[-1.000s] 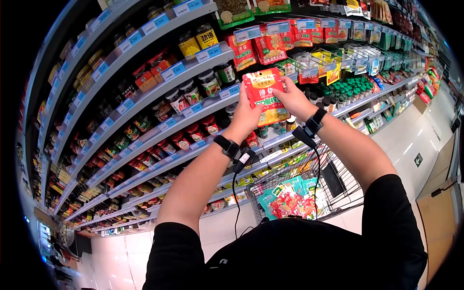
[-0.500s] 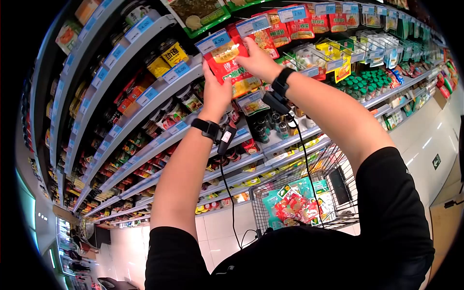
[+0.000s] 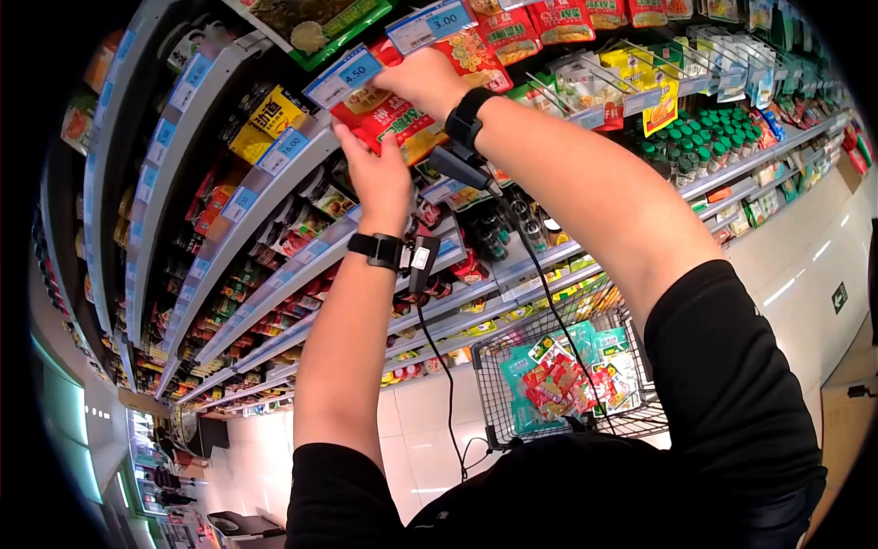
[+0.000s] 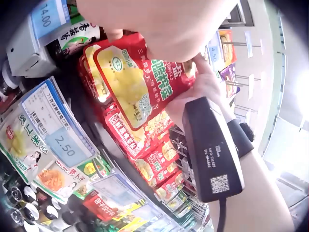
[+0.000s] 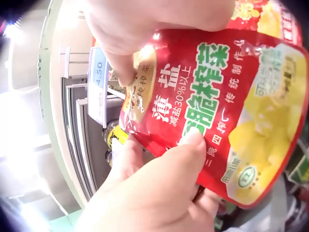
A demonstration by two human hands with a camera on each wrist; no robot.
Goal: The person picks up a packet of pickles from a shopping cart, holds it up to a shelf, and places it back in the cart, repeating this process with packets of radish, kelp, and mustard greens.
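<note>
Both hands hold a red packet of pickled mustard (image 3: 393, 123) up at the hanging display, just below the 4.50 price tag (image 3: 343, 80). My left hand (image 3: 377, 183) pinches its lower left side; in the right wrist view the left thumb (image 5: 186, 150) lies on the printed front, with the fingers behind. At the top end, my right hand (image 3: 428, 82) grips the packet, and one fingertip presses near its upper corner in the right wrist view. The price tag partly covers the packet's top in the head view. More red packets (image 4: 130, 130) hang beside it in the left wrist view.
Shelves of jars (image 3: 311, 206) curve away on the left. Further right are hanging yellow packets (image 3: 660, 105) and green-capped bottles (image 3: 709, 137). A wire shopping cart (image 3: 489, 389) with several packets stands below. Thin cables (image 3: 549, 302) run down from both wrist cameras.
Both hands have carried the packet up and left, from in front of the shelves to the display behind the 4.50 tag. The right hand has shifted to the packet's top. The view has turned slightly.
</note>
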